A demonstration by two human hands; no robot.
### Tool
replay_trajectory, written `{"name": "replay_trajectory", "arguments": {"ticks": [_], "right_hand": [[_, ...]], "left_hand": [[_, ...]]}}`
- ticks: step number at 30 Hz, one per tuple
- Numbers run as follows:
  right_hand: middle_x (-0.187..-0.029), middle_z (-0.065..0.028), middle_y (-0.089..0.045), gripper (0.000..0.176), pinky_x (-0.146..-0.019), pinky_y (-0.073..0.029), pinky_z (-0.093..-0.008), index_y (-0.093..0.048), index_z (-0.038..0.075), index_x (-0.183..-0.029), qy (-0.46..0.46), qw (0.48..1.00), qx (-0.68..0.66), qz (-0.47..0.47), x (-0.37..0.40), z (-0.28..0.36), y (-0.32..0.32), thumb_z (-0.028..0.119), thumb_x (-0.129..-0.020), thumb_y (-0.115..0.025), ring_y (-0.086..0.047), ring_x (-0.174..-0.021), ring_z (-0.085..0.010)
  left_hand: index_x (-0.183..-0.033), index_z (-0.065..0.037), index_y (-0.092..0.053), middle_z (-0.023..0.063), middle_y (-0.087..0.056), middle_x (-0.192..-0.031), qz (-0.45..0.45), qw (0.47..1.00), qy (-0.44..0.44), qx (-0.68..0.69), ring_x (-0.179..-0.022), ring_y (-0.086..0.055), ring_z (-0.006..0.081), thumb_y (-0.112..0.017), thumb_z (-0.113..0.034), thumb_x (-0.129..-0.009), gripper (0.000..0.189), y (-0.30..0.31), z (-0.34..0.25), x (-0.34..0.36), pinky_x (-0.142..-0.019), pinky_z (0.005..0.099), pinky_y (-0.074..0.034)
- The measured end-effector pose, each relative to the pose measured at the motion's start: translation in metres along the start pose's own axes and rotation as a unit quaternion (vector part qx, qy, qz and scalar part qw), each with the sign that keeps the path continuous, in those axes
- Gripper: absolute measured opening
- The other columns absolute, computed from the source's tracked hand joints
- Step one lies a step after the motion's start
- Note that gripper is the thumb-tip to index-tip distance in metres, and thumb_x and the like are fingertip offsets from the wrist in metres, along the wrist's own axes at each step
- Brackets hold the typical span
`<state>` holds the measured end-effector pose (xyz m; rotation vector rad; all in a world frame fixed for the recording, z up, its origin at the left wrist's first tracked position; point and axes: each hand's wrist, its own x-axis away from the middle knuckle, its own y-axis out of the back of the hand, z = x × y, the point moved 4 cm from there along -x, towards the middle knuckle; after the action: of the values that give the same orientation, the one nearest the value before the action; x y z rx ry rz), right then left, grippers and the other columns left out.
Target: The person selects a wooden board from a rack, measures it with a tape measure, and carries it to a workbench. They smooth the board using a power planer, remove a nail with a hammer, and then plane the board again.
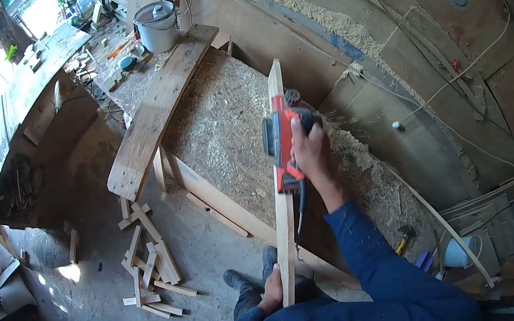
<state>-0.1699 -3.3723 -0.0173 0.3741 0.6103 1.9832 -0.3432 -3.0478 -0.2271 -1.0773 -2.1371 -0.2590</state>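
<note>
A red and black electric hand planer [282, 140] rests on a long narrow wooden strip [286, 236]. My right hand [310, 146] is wrapped round the planer's rear handle, and a dark cord hangs from the tool. Close to my body, my left hand [272, 290] grips the near end of the strip from its left side. The strip lies across the workbench [217, 113], which is strewn with wood shavings, and its near end reaches past the bench edge towards me.
A worn plank [160, 112] lies across the bench's far left, beside a white bucket [157, 28]. Several cut wooden pieces [151, 263] are piled on the floor at left. A hammer [405, 239] lies on the bench at right, near a pale blue bucket [462, 252].
</note>
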Motion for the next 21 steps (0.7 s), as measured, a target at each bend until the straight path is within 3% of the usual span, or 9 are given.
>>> {"name": "replay_trajectory", "arguments": {"ticks": [3, 5, 7, 13, 17, 21], "right_hand": [[-0.061, -0.0190, -0.067, 0.063, -0.062, -0.058, -0.0451, -0.068, -0.004, -0.077, -0.005, 0.999, -0.041, 0.013, -0.074, 0.014, -0.021, 0.054, -0.098, -0.054, -0.073, -0.063, -0.0356], [-0.052, -0.0066, -0.057, 0.056, -0.041, -0.049, -0.0341, -0.057, 0.002, -0.068, 0.002, 0.994, -0.110, 0.005, -0.115, 0.034, -0.030, 0.049, -0.097, -0.061, -0.060, -0.042, -0.0178], [-0.053, -0.0077, -0.059, 0.058, -0.042, -0.051, -0.0346, -0.061, 0.000, -0.071, 0.022, 0.995, -0.101, -0.003, -0.171, 0.038, -0.041, 0.053, -0.095, -0.061, -0.060, -0.042, -0.0183], [-0.060, -0.0069, -0.063, 0.051, -0.047, -0.054, -0.0355, -0.070, 0.002, -0.078, 0.047, 0.995, -0.092, -0.009, -0.285, 0.055, -0.056, 0.049, -0.093, -0.060, -0.065, -0.050, -0.0186], [-0.060, -0.0068, -0.064, 0.048, -0.047, -0.055, -0.0364, -0.072, 0.004, -0.083, 0.012, 0.998, -0.054, 0.000, -0.290, 0.051, -0.059, 0.048, -0.094, -0.058, -0.065, -0.050, -0.0184], [-0.058, -0.0073, -0.063, 0.054, -0.047, -0.056, -0.0374, -0.068, 0.002, -0.074, 0.013, 0.998, -0.060, 0.003, -0.235, 0.038, -0.044, 0.049, -0.096, -0.055, -0.065, -0.048, -0.0197]], "left_hand": [[-0.116, 0.001, -0.067, 0.0192, -0.072, -0.102, -0.012, 1.000, 0.012, 0.006, -0.100, -0.068, 0.0303, -0.018, -0.055, -0.110, 0.074, 0.000, 0.011, -0.003, -0.092, 0.0416, -0.050], [-0.115, 0.001, -0.068, 0.0214, -0.072, -0.103, -0.010, 0.999, 0.036, 0.018, -0.102, -0.068, 0.0326, -0.018, -0.054, -0.110, 0.074, 0.000, 0.022, -0.006, -0.093, 0.0424, -0.050], [-0.115, 0.005, -0.065, 0.0284, -0.070, -0.108, -0.022, 1.000, 0.016, 0.008, -0.109, -0.066, 0.0394, -0.020, -0.052, -0.110, 0.073, 0.000, 0.032, -0.012, -0.096, 0.0445, -0.048], [-0.121, 0.005, -0.064, 0.0257, -0.070, -0.110, -0.026, 0.999, 0.040, 0.008, -0.109, -0.065, 0.0337, -0.022, -0.055, -0.110, 0.074, 0.001, 0.032, -0.013, -0.099, 0.0406, -0.046], [-0.124, 0.005, -0.064, 0.0228, -0.071, -0.110, -0.026, 0.997, 0.065, 0.010, -0.108, -0.065, 0.0305, -0.024, -0.056, -0.109, 0.075, 0.000, 0.033, -0.012, -0.100, 0.0395, -0.046], [-0.122, 0.006, -0.065, 0.0224, -0.071, -0.110, -0.031, 0.998, 0.051, 0.004, -0.106, -0.065, 0.0297, -0.025, -0.057, -0.109, 0.076, 0.001, 0.038, -0.013, -0.098, 0.0392, -0.046]]}}
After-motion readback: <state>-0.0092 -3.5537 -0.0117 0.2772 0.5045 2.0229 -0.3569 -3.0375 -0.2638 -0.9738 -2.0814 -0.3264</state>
